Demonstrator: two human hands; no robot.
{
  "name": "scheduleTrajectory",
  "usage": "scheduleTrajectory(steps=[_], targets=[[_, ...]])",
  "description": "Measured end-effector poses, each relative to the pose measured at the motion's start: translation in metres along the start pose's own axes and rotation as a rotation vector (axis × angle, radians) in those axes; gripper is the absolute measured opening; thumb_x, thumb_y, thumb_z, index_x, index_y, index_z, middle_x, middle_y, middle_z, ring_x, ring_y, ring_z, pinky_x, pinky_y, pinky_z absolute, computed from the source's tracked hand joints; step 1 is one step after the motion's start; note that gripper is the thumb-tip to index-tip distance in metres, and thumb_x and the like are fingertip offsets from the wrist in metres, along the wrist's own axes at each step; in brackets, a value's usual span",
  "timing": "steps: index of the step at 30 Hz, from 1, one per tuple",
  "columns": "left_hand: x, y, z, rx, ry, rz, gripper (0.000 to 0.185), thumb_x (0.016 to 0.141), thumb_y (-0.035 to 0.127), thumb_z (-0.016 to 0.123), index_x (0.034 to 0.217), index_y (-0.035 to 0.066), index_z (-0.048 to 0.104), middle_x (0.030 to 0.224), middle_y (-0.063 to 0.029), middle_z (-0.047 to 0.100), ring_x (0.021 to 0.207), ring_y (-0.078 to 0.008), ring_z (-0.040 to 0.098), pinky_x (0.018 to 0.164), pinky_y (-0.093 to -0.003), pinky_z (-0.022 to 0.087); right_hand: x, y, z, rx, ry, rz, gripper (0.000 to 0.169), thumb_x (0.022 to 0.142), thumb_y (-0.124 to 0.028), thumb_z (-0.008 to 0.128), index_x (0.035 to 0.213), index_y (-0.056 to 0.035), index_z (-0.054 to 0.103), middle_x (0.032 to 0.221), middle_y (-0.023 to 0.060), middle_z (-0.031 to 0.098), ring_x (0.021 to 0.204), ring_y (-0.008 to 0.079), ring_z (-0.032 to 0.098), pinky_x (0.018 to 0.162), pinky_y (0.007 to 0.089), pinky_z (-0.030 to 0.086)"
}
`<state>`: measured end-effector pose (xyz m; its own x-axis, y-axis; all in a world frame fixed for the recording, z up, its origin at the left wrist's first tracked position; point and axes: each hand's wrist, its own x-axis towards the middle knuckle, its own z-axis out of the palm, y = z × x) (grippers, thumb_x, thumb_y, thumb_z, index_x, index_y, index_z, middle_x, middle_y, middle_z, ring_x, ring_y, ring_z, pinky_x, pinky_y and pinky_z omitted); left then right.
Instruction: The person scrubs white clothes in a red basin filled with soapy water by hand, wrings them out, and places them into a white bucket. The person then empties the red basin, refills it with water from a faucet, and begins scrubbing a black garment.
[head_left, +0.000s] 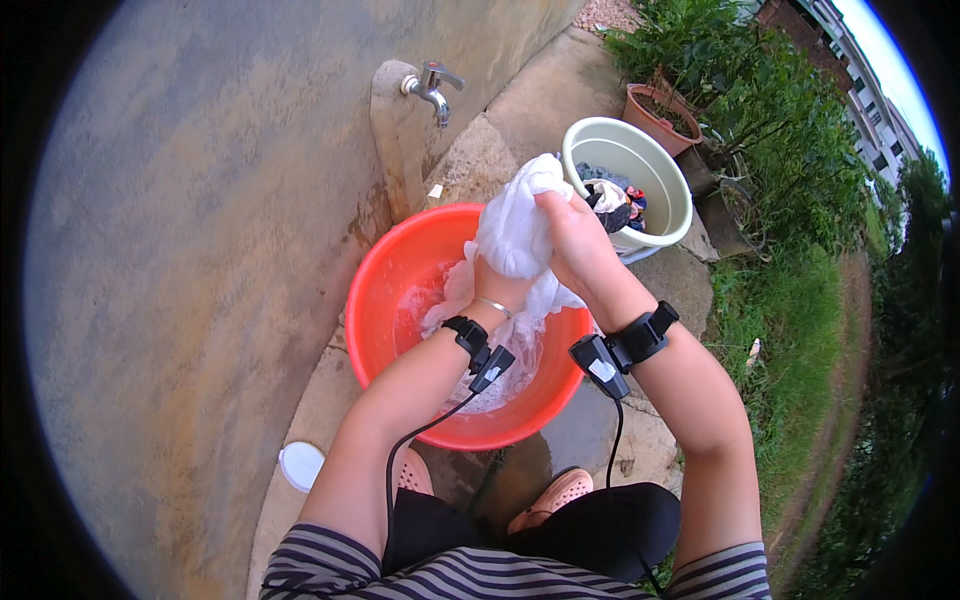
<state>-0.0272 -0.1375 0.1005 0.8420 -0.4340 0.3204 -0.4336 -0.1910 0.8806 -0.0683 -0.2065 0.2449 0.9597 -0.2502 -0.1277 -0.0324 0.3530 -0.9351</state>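
A wet white cloth (517, 225) is bunched up above an orange-red plastic basin (375, 315). My right hand (574, 232) grips the bunch from its right side, thumb on top. Most of my left hand (506, 285) is hidden under the cloth, which drapes over it; its fingers do not show. The lower part of the cloth hangs into sudsy water (487, 390) in the basin. Each wrist wears a black strap with a small cabled device, and a silver bangle circles the left one.
A pale green bucket (671, 191) with clothes (615, 202) stands beyond the basin, near a potted plant (660, 116). A metal tap (431, 90) juts out beside the wall (225, 225). A white round lid (302, 465) lies left of my feet. Grass borders the paving at right.
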Motion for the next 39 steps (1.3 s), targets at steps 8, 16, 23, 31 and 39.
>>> scheduleTrajectory(steps=[8, 16, 23, 31, 39], targets=[[0.023, 0.003, -0.017, -0.125, 0.120, 0.001, 0.039, 0.088, 0.020, 0.061, 0.122, 0.004, 0.053, 0.119, -0.0092, 0.059, 0.112, -0.0226, 0.055, 0.096, -0.0362, 0.043, 0.005, 0.046, -0.071, -0.560, 0.211, -0.426, 0.057, 0.087, -0.023, 0.063, 0.133, 0.0024, 0.039, 0.128, 0.0205, 0.047, 0.123, 0.0272, 0.045, 0.103, 0.0358, 0.035], [0.013, 0.005, -0.022, -1.025, 0.006, -0.508, 0.045, 0.081, 0.012, 0.067, 0.123, 0.000, 0.054, 0.118, -0.0084, 0.059, 0.104, -0.0199, 0.059, 0.087, -0.0313, 0.049, 0.005, 0.125, -0.076, -0.174, -0.097, -0.482, 0.118, 0.067, -0.032, 0.080, 0.148, -0.0025, -0.001, 0.147, 0.0197, 0.027, 0.137, 0.0297, 0.026, 0.110, 0.0394, 0.025], [-0.014, -0.053, -0.021, -1.088, -0.176, -0.693, 0.033, 0.088, 0.019, 0.064, 0.116, 0.002, 0.059, 0.107, -0.0050, 0.062, 0.092, -0.0160, 0.062, 0.080, -0.0293, 0.051, -0.001, 0.150, -0.072, -0.670, -0.139, -0.562, 0.092, 0.062, -0.046, 0.076, 0.135, -0.0022, 0.040, 0.133, 0.0185, 0.040, 0.125, 0.0346, 0.037, 0.108, 0.0423, 0.028], [-0.033, -0.074, 0.009, -1.030, -0.222, -0.679, 0.036, 0.091, 0.026, 0.062, 0.118, 0.003, 0.058, 0.110, -0.0060, 0.062, 0.098, -0.0156, 0.060, 0.086, -0.0307, 0.050, -0.015, 0.161, -0.088, -0.681, -0.126, -0.436, 0.060, 0.065, -0.010, 0.073, 0.118, -0.0002, 0.049, 0.116, 0.0181, 0.052, 0.111, 0.0321, 0.049, 0.098, 0.0396, 0.038], [-0.039, -0.048, 0.006, -1.059, -0.296, -0.796, 0.053, 0.087, 0.032, 0.066, 0.128, 0.002, 0.051, 0.122, -0.0075, 0.058, 0.112, -0.0186, 0.054, 0.095, -0.0339, 0.044, -0.016, 0.150, -0.095, -1.087, -0.086, -0.468, 0.045, 0.068, -0.012, 0.070, 0.109, -0.0005, 0.054, 0.105, 0.0193, 0.059, 0.098, 0.0379, 0.058, 0.085, 0.0427, 0.047]])
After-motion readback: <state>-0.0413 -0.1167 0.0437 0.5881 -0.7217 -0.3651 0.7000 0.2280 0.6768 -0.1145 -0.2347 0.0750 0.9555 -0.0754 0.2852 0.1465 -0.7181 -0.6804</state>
